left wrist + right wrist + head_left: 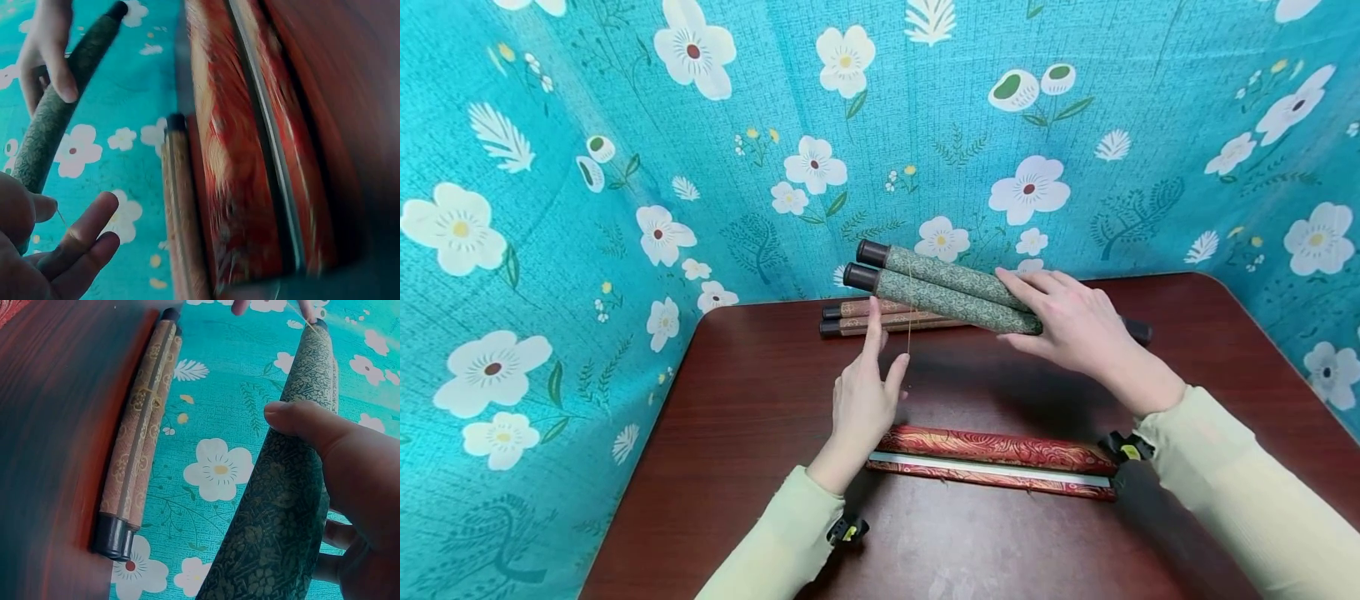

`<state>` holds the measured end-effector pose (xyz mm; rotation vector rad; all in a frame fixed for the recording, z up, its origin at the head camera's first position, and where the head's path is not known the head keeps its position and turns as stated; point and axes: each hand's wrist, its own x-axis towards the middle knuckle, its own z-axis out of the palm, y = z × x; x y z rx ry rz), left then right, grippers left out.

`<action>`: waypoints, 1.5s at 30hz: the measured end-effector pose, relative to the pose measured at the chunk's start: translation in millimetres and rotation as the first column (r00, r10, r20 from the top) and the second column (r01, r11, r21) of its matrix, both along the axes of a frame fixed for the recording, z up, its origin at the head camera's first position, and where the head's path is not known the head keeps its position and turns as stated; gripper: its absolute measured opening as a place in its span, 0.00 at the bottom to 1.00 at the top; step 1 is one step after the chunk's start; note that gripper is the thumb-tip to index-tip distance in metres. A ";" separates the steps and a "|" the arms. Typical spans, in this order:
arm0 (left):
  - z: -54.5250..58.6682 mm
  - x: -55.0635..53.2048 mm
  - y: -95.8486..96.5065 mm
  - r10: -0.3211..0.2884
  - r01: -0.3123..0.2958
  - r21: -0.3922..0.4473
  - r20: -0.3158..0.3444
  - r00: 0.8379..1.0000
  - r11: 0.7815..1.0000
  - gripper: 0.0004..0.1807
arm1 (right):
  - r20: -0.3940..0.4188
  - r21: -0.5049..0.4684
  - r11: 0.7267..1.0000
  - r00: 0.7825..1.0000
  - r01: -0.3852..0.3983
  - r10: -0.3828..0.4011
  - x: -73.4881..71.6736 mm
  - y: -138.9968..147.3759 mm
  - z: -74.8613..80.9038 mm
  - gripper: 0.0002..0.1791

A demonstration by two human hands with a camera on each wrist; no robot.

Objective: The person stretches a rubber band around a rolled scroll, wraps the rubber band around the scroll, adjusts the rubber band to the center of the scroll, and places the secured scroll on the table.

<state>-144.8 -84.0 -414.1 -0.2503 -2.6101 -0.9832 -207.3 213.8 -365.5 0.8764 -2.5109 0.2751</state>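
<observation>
A green patterned scroll (955, 296), rolled into two joined rolls with dark knobs, is held raised and tilted above the table. My right hand (1067, 321) grips it toward its right end, thumb on the near side in the right wrist view. Near the left knobs is my left hand (865, 400), its index finger pointing up at the scroll's end and its other fingers spread apart. A thin cord (909, 337) runs down from the scroll to beside the left thumb. Whether that thumb touches the cord is unclear.
A red and gold brocade scroll (1000, 450) with a pale strip lies on the dark red table (737, 417), below the hands. Behind the green scroll lies a brown patterned scroll (140, 425), tied round its middle. A teal floral cloth (737, 150) hangs at the back.
</observation>
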 end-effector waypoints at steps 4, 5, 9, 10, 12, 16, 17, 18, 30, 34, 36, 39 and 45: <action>0.5 -0.1 -5.7 0.011 -0.075 -0.245 -0.255 0.967 0.967 0.40 | 0.022 -0.016 1.000 1.000 -0.003 0.003 -0.1 0.4 -1.4 0.50; 1.5 0.1 -7.6 0.000 -0.098 -0.298 -0.311 0.950 0.950 0.38 | 0.026 -0.018 1.000 1.000 -0.005 0.006 0.0 0.4 -1.8 0.50; 10.5 -0.2 -16.2 -0.066 -0.208 -0.489 -0.484 0.872 0.847 0.40 | 0.029 -0.027 0.999 0.999 -0.021 0.022 1.5 -0.4 -2.3 0.50; 13.6 -0.6 -18.6 -0.086 -0.244 -0.528 -0.524 0.847 0.813 0.42 | 0.028 -0.028 0.999 0.999 -0.023 0.024 2.0 -0.9 -2.3 0.50; 20.2 -2.9 -23.3 -0.124 -0.317 -0.577 -0.597 0.793 0.753 0.43 | 0.026 -0.035 0.999 0.999 -0.027 0.028 3.6 -1.9 -1.6 0.51; 29.5 -10.8 -31.8 -0.193 -0.414 -0.603 -0.695 0.693 0.682 0.40 | 0.035 -0.045 0.999 0.999 -0.028 0.029 6.4 -5.4 -0.3 0.50; 30.8 -13.0 -33.7 -0.210 -0.424 -0.601 -0.711 0.671 0.678 0.39 | 0.041 -0.045 0.999 0.999 -0.030 0.032 6.9 -6.4 -0.3 0.50; 31.6 -15.0 -35.5 -0.227 -0.431 -0.595 -0.727 0.648 0.679 0.38 | 0.048 -0.043 0.999 0.998 -0.030 0.032 7.1 -7.4 -0.7 0.50; 46.5 -26.8 -47.8 -0.354 -0.379 -0.541 -0.814 0.460 0.751 0.34 | 0.096 -0.044 0.999 0.995 -0.019 0.023 13.6 -14.1 -0.1 0.49; 49.1 -29.4 -48.9 -0.374 -0.359 -0.539 -0.818 0.436 0.762 0.30 | 0.117 -0.039 0.999 0.993 -0.015 0.019 15.0 -15.3 0.0 0.49; 49.6 -31.0 -50.0 -0.379 -0.350 -0.540 -0.818 0.432 0.766 0.28 | 0.119 -0.041 0.999 0.993 -0.017 0.022 15.4 -16.1 -0.3 0.48; 50.5 -32.4 -51.7 -0.381 -0.337 -0.542 -0.814 0.440 0.770 0.28 | 0.111 -0.044 0.999 0.993 -0.025 0.029 15.9 -17.1 -1.0 0.48; 51.7 -33.5 -55.0 -0.356 -0.285 -0.520 -0.808 0.470 0.805 0.27 | 0.076 -0.034 0.999 0.996 -0.040 0.043 16.3 -17.7 -3.2 0.49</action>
